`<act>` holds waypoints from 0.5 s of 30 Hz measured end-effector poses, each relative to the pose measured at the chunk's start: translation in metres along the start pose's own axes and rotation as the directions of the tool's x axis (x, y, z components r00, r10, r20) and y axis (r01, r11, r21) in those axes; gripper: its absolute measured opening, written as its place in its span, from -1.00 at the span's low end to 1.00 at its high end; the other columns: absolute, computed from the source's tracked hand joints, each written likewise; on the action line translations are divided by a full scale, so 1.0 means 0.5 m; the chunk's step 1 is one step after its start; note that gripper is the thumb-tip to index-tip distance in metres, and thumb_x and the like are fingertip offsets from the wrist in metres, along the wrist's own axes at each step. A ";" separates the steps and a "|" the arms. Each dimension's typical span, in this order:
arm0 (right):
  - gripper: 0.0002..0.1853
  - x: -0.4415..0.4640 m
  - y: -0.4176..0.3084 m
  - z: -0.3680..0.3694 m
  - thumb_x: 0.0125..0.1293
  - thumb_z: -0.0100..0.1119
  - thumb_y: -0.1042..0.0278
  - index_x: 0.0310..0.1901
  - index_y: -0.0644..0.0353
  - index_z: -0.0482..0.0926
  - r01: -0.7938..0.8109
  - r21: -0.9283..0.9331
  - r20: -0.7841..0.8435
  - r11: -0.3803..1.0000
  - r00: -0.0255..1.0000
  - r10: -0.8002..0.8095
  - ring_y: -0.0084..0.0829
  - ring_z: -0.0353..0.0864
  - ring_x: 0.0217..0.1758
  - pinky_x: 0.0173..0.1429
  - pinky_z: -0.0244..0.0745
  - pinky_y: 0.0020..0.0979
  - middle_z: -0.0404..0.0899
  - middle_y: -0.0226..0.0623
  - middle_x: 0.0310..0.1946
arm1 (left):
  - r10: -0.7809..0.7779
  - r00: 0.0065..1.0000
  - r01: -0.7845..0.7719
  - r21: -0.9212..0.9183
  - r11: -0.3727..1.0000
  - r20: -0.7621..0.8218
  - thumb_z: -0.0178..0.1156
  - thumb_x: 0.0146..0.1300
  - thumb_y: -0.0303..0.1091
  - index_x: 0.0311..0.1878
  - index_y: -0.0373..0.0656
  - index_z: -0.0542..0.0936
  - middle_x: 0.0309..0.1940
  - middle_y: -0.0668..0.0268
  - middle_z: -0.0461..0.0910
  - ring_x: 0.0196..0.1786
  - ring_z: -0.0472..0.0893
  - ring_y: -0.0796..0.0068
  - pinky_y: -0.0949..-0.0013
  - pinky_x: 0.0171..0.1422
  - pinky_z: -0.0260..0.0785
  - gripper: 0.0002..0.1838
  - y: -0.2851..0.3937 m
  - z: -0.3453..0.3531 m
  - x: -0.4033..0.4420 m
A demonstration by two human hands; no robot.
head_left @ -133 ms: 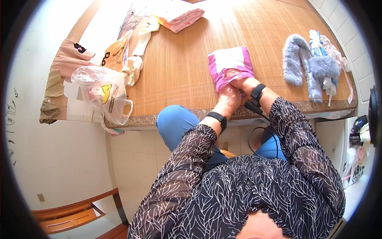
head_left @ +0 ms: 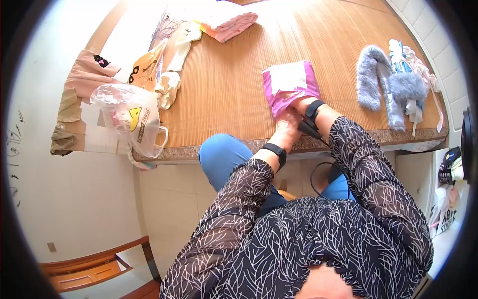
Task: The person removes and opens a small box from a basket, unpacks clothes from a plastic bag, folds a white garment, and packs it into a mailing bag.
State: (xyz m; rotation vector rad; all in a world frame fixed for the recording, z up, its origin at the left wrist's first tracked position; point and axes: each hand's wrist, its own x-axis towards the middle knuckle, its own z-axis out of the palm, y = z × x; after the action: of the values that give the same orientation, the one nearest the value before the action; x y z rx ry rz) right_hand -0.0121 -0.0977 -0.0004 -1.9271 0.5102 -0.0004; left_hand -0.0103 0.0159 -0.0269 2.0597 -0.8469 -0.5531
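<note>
Pink plastic, bearing a white panel, forms the bag (head_left: 310, 82), which lies on the bamboo mat (head_left: 219, 84) near its front edge. Both the left hand (head_left: 287, 121) and the right hand (head_left: 300, 103) touch the bag's near end; their fingers are hidden, so whether either grasps or is released cannot be told. Grey fur (head_left: 369, 79) lies well apart to the bag's right, the clear sack (head_left: 117, 104) well apart to its left, and folded cloth (head_left: 236, 27) beyond it, leftward.

Arms (head_left: 234, 199): both reached out in front
Left hand (head_left: 288, 124): was near the right hand (head_left: 300, 104)
Fingertips: were hard to see
</note>
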 end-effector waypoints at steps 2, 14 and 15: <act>-0.64 0.052 -0.014 -0.008 0.34 -0.08 0.06 -0.08 0.16 0.55 0.032 -0.129 -0.022 0.991 0.999 -0.035 -0.36 0.50 -0.19 -0.06 0.43 -0.37 0.58 -0.22 -0.15 | 0.012 1.000 -0.011 0.116 0.993 -0.008 0.15 0.18 -0.33 0.09 -0.15 0.35 -0.02 0.13 0.48 -0.01 0.52 0.29 0.27 -0.01 0.43 -0.60 0.019 -0.032 0.009; -0.57 -0.039 -0.017 -0.023 0.18 0.06 0.42 0.12 0.21 0.41 0.599 -0.714 0.167 0.363 0.649 -0.742 -0.01 0.48 0.09 0.13 0.42 -0.18 0.50 -0.09 0.00 | 0.268 0.949 -0.273 -0.005 0.962 -0.167 -0.09 0.39 -0.16 0.09 -0.16 0.37 -0.06 0.21 0.47 -0.07 0.44 0.43 0.38 0.03 0.34 -0.66 -0.063 -0.016 0.058; -0.58 -0.080 -0.026 -0.026 0.13 0.06 0.47 0.09 0.24 0.43 0.527 -0.826 0.148 0.200 0.545 -0.826 0.02 0.46 0.10 0.15 0.39 -0.17 0.49 -0.06 -0.02 | 0.209 0.968 -0.234 -0.197 0.952 -0.139 -0.11 0.40 -0.14 0.10 -0.16 0.36 -0.06 0.21 0.46 -0.08 0.43 0.42 0.37 0.03 0.34 -0.65 -0.050 -0.030 0.067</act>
State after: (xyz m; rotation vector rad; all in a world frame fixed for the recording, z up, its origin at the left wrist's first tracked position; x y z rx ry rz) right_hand -0.0467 -0.0909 0.0258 -2.9718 -0.3420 -0.8797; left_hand 0.0309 0.0102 -0.0417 1.7571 -0.8957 -0.3772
